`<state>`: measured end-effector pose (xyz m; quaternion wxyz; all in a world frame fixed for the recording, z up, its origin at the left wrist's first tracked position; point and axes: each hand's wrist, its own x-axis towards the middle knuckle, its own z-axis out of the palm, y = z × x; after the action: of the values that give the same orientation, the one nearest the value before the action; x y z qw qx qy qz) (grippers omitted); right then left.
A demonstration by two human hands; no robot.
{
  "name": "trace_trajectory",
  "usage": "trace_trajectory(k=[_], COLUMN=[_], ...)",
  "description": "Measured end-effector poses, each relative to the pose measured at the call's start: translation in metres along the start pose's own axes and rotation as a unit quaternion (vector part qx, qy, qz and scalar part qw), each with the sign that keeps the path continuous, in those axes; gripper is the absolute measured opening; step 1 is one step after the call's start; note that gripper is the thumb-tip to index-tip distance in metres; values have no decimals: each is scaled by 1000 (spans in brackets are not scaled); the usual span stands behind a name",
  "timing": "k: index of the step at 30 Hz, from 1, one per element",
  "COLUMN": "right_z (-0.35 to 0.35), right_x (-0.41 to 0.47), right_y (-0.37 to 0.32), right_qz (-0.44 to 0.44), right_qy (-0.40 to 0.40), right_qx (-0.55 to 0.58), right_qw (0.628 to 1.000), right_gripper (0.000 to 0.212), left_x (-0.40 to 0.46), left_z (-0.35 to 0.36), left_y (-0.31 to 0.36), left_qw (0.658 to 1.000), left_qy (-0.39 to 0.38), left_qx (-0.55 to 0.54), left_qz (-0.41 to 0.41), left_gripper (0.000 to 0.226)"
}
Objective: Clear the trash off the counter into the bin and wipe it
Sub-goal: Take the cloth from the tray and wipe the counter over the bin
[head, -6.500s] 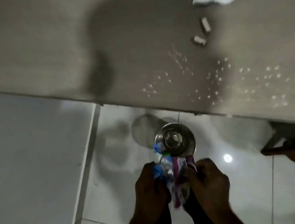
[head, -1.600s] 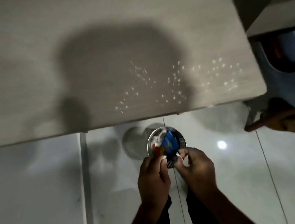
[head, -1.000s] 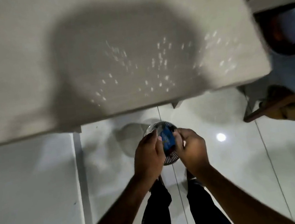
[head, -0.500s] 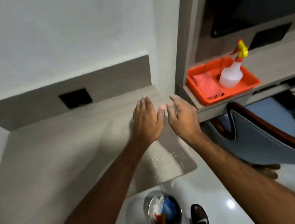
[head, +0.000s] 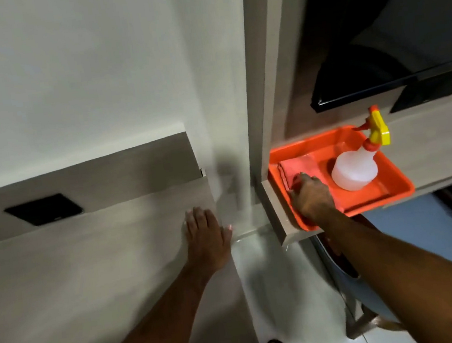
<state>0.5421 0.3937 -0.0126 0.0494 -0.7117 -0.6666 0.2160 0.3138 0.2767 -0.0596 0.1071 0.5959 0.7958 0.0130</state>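
Now right hand has reached the cloth, leaving left hand.

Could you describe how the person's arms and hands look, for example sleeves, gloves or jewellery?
Both forearms are bare as far as the picture shows: no sleeve reaches into view. The left hand and the right hand wear no gloves. No watch, bracelet or ring can be seen, though the image is somewhat blurred. The fingernails on the left hand look short and unpainted.
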Motion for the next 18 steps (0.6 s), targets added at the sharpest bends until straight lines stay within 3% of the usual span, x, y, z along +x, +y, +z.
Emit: trace_trajectory(k=[3, 9, 13, 15, 18], right_z=[18, 25, 0, -8, 5], right_x=[18, 42, 27, -7, -91], right_y=[11, 16, 21, 11, 4], right_qz=[2, -55, -57, -124, -260], right_qy=[13, 83, 146, 226, 333], right_qx=[-124, -215, -5, 62, 59], right_qw=[992, 971, 988, 964, 904], right_gripper=[47, 30, 25, 25, 35], left_x=[-2, 1, -2, -24, -100], left_z=[14, 14, -6, -21, -33], left_y=[-3, -5, -4, -6, -12], left_qw=[999, 999, 1000, 997, 983], left_qy=[27, 33, -10, 15, 124], left_qx=[30, 23, -11, -77, -135], left_qz=[0, -3, 3, -19, -17], left_gripper=[83, 84, 88, 84, 72])
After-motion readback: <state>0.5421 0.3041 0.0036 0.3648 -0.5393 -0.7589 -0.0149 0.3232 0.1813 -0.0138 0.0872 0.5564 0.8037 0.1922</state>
